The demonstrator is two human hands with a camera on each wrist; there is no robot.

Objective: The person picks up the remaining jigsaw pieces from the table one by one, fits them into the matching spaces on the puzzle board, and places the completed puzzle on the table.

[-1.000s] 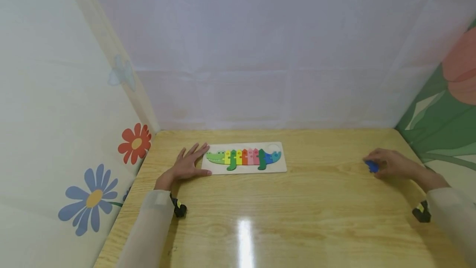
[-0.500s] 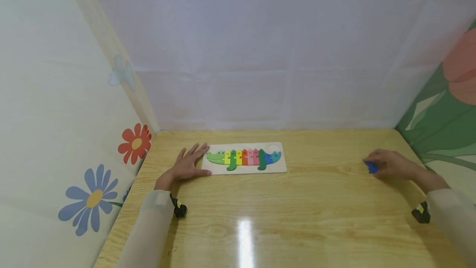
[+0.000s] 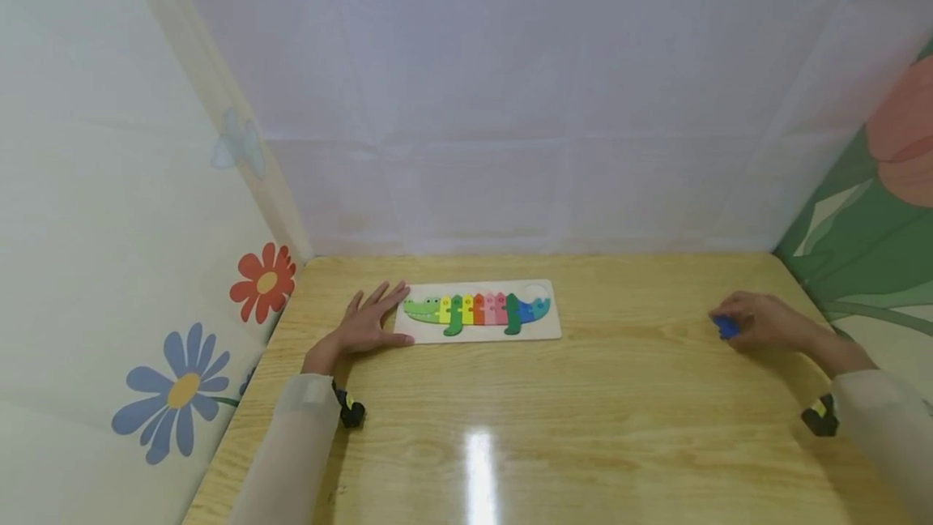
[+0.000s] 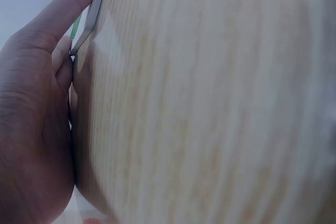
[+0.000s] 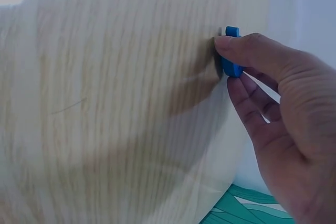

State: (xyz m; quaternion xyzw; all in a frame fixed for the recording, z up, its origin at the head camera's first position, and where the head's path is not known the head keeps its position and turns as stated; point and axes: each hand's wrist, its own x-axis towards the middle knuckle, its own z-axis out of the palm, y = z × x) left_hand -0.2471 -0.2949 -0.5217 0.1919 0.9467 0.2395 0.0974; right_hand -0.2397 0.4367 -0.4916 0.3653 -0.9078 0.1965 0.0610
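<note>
A white puzzle board [image 3: 423,336] lies on the table with a crocodile made of coloured pieces: a green head, yellow, orange and pink body pieces, dark green legs and a blue tail. My left hand [image 3: 364,326] rests at its left end, fingers spread, the thumb at the near corner and the fingertips at the far one. Far to the right, my right hand [image 3: 773,322] pinches a small blue puzzle piece [image 3: 725,326] between thumb and fingers. In the right wrist view the blue piece [image 5: 232,67] is held close to the tabletop; whether it touches is unclear.
The wooden table [image 3: 583,428] meets a pale cloth wall [image 3: 525,104] at the back. Flower-printed panels stand at left and right. A round whitish spot [image 3: 537,292] shows on the board above the tail. Black devices [image 3: 821,416] sit at both wrists.
The right hand has shifted very slightly to the left with the blue piece in its fingers. The left hand and the board look the same.
</note>
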